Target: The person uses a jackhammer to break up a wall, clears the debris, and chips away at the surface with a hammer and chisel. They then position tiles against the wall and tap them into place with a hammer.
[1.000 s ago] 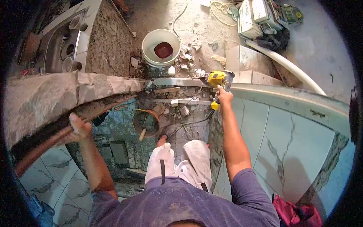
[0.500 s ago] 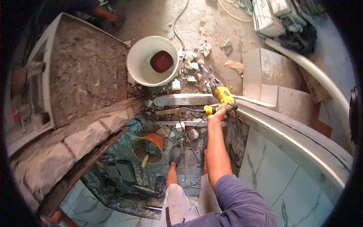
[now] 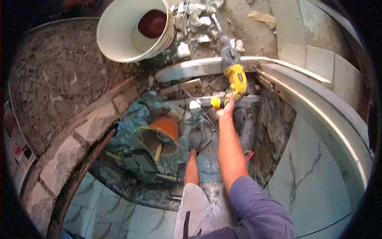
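Observation:
My right hand (image 3: 227, 106) is closed around the rear handle of a yellow and black power drill (image 3: 236, 79). The drill points away from me, across the pale raised sill (image 3: 191, 68), with its bit near the broken white rubble (image 3: 205, 20). A black cord hangs from the handle toward my feet. To the left of the rubble stands a white bucket (image 3: 105, 36) with a dark red object (image 3: 152, 24) inside. My left hand does not show.
An orange bucket (image 3: 165, 126) with a wooden-handled tool (image 3: 158, 152) lies tilted left of my feet. A brick-edged wall (image 3: 95, 123) curves along the left. On the right are a long metal-edged ledge (image 3: 318, 93) and marbled tiles (image 3: 314, 167).
The view has shifted forward and down. The drill has been drawn back toward me and points more directly away. It stays in my right hand.

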`<state>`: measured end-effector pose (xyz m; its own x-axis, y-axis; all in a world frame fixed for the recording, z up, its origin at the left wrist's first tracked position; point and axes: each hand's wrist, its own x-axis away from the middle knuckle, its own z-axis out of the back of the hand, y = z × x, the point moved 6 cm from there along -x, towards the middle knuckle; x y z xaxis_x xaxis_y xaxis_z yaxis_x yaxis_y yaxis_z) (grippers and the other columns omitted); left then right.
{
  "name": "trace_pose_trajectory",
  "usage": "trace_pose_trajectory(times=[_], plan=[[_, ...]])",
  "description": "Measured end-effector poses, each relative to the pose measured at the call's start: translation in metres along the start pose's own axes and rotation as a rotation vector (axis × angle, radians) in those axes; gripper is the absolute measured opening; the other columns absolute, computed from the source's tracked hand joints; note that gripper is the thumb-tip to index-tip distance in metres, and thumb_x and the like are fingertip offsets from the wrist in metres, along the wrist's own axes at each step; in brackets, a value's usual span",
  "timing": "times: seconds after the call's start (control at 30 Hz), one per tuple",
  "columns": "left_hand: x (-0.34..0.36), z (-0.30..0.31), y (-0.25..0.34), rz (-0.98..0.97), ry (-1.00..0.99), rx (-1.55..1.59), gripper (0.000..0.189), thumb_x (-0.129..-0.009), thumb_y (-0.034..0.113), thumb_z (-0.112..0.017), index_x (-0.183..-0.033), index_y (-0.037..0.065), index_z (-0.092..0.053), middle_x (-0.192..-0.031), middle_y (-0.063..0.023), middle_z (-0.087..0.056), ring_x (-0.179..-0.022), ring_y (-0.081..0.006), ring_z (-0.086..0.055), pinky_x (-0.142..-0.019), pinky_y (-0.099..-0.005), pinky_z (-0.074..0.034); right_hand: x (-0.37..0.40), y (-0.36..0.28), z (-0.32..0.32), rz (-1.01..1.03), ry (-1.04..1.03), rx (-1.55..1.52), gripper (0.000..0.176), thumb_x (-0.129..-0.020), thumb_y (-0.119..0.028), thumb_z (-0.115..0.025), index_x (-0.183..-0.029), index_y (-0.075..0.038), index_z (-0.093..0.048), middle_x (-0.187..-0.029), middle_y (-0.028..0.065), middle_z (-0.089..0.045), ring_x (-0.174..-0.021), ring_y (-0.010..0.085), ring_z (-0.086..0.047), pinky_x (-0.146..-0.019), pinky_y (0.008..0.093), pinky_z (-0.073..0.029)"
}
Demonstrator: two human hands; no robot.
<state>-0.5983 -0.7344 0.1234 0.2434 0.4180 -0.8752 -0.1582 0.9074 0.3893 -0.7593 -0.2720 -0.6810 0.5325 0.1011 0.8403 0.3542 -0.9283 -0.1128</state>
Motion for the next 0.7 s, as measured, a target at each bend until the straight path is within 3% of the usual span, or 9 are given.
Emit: trace_pose_trajectory(times=[0.13,0.23,0.43,0.47,0.5,0.57,0.6,0.63,0.7], plan=[[-0.002,-0.015,0.002,-0.043,-0.305,0.187,0.035,-0.089,0.029,-0.049,-0.104,0.000,-0.060,-0.107,-0.0158,-0.061,-0.093,-0.0275,-0.062,-0.081,-0.0416,-0.049,-0.036,-0.001,0.033,-0.066,0.146,0.192,0.023,-0.083,-0.021,-0.066,-0.093,-0.005,-0.052,-0.082,0.0071,-0.059,-0.076,0.0228,-0.058,-0.077,0.0389,-0.050],[0.013,-0.007,-0.004,-0.063,-0.398,0.081,0.034,-0.089,0.028,-0.049,-0.104,0.000,-0.060,-0.107,-0.0161,-0.061,-0.093,-0.0278,-0.062,-0.081,-0.0417,-0.049,-0.049,0.001,0.069,-0.040,0.232,0.324,0.021,-0.080,-0.010,-0.069,-0.092,-0.003,-0.054,-0.082,0.0102,-0.059,-0.077,0.0248,-0.059,-0.077,0.0411,-0.051],[0.058,0.004,-0.028,-0.120,-0.623,-0.129,0.034,-0.088,0.028,-0.051,-0.104,0.000,-0.060,-0.108,-0.0168,-0.061,-0.093,-0.0290,-0.061,-0.080,-0.0419,-0.049,-0.007,-0.003,0.047,0.134,0.271,0.725,0.039,-0.084,-0.036,-0.065,-0.101,-0.003,-0.052,-0.087,0.0082,-0.060,-0.081,0.0215,-0.060,-0.076,0.0379,-0.050],[0.065,0.010,-0.030,-0.135,-0.653,-0.169,0.033,-0.088,0.027,-0.051,-0.104,0.000,-0.060,-0.108,-0.0169,-0.061,-0.093,-0.0291,-0.061,-0.080,-0.0419,-0.049,-0.009,-0.005,0.072,0.180,0.351,1.057,0.044,-0.083,-0.039,-0.065,-0.101,-0.001,-0.052,-0.085,0.0071,-0.060,-0.077,0.0191,-0.059,-0.072,0.0356,-0.049],[0.072,0.017,-0.033,-0.147,-0.684,-0.208,0.033,-0.088,0.027,-0.051,-0.104,0.000,-0.060,-0.108,-0.0171,-0.061,-0.093,-0.0293,-0.061,-0.080,-0.0420,-0.049,-0.018,-0.005,0.109,0.442,0.251,1.414,0.050,-0.076,-0.037,-0.072,-0.104,0.000,-0.053,-0.093,0.0065,-0.059,-0.084,0.0157,-0.056,-0.074,0.0310,-0.047],[0.091,0.026,-0.038,-0.168,-0.744,-0.280,0.033,-0.087,0.027,-0.052,-0.104,0.000,-0.060,-0.108,-0.0173,-0.061,-0.093,-0.0297,-0.061,-0.080,-0.0421,-0.049,0.027,0.019,0.106,0.180,0.211,1.804,0.072,-0.063,-0.043,-0.079,-0.113,0.001,-0.052,-0.098,0.0128,-0.061,-0.092,0.0245,-0.057,-0.082,0.0340,-0.044],[0.100,0.029,-0.041,-0.177,-0.777,-0.317,0.033,-0.087,0.027,-0.052,-0.104,0.000,-0.060,-0.108,-0.0174,-0.060,-0.093,-0.0299,-0.061,-0.080,-0.0421,-0.049,0.032,0.029,0.125,0.231,0.036,2.080,0.082,-0.060,-0.049,-0.077,-0.119,0.001,-0.049,-0.111,0.0195,-0.056,-0.107,0.0326,-0.052,-0.092,0.0383,-0.040],[0.109,0.033,-0.043,-0.188,-0.813,-0.355,0.033,-0.087,0.027,-0.052,-0.104,0.000,-0.060,-0.108,-0.0175,-0.060,-0.093,-0.0301,-0.061,-0.080,-0.0421,-0.049,0.037,0.039,0.157,0.230,-0.073,2.320,0.083,-0.064,-0.054,-0.072,-0.125,-0.003,-0.046,-0.124,0.0219,-0.047,-0.118,0.0379,-0.042,-0.100,0.0448,-0.034],[0.125,0.042,-0.044,-0.207,-0.885,-0.432,0.033,-0.087,0.026,-0.053,-0.104,0.000,-0.060,-0.108,-0.0178,-0.060,-0.093,-0.0305,-0.061,-0.079,-0.0422,-0.049,0.050,0.047,0.208,-0.208,-0.068,2.536,0.073,-0.073,-0.053,-0.065,-0.130,-0.015,-0.042,-0.134,0.0175,-0.040,-0.123,0.0376,-0.037,-0.099,0.0514,-0.033]])
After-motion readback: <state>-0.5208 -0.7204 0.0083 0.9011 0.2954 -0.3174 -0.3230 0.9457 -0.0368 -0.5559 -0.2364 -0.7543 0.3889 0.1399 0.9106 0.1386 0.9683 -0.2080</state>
